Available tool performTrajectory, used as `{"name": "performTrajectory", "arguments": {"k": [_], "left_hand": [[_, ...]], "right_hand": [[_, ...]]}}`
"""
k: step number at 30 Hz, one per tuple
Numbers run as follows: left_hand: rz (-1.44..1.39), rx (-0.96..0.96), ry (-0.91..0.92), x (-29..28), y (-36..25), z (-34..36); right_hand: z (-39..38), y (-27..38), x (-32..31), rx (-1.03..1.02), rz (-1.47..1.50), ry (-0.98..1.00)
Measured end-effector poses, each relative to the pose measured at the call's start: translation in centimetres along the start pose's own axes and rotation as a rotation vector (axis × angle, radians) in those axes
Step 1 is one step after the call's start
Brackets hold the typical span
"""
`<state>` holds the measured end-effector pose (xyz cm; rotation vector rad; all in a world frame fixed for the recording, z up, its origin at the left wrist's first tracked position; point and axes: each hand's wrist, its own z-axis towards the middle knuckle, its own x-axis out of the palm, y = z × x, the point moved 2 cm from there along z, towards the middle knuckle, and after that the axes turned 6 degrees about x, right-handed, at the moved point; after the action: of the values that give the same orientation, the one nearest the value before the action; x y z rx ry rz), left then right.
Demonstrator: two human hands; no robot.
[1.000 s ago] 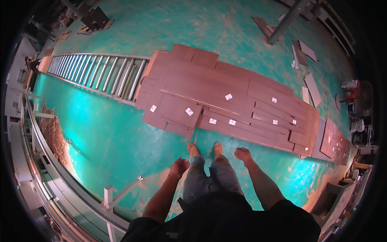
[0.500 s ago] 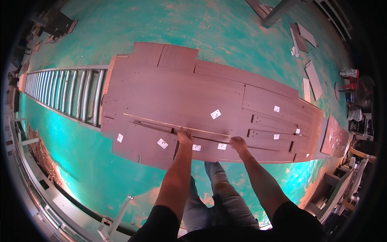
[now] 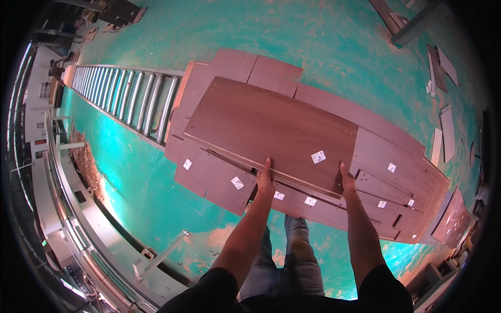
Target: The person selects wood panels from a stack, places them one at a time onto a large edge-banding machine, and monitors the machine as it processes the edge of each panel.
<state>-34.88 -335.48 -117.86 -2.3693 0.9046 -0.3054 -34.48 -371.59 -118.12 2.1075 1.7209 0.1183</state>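
A long, darker brown board (image 3: 269,122) with a white label lies at a slight slant over a stack of brown panels (image 3: 389,138), raised at least at the near edge. My left hand (image 3: 264,178) is closed on its near long edge, thumb on top, fingers hidden beneath. My right hand (image 3: 347,178) grips the same board near its right end, thumb upward along the short edge. Several white labels are stuck on the panels below, and a dark gap shows just under the board's near edge.
A roller conveyor (image 3: 141,104) runs left from the stack, with another person (image 3: 56,73) near its far end. Machinery with long rails (image 3: 96,214) lines the lower left. A post (image 3: 417,26) and loose boards (image 3: 447,133) lie toward the right. More panels (image 3: 449,219) sit at the far right.
My hands moved from hanging apart to the stack and took hold of the board, which is now shifted and lifted off the panels beneath. My view has also swung.
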Motion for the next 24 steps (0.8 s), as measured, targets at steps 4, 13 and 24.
{"name": "performTrajectory", "arguments": {"k": [4,13,24], "left_hand": [[-0.225,-0.01,0.283,1.8,-7.2,-3.9],[0.095,0.414,0.301,-6.0,-19.4,-13.8],[0.266,0.695,0.136,-30.7,-25.2,-52.3]], "right_hand": [[-5.3,-0.6,-0.1,0.007,0.023,0.052],[-22.2,-10.6,6.9,0.04,0.109,0.133],[-34.1,-2.7,13.4,-0.537,-0.295,0.84]]}}
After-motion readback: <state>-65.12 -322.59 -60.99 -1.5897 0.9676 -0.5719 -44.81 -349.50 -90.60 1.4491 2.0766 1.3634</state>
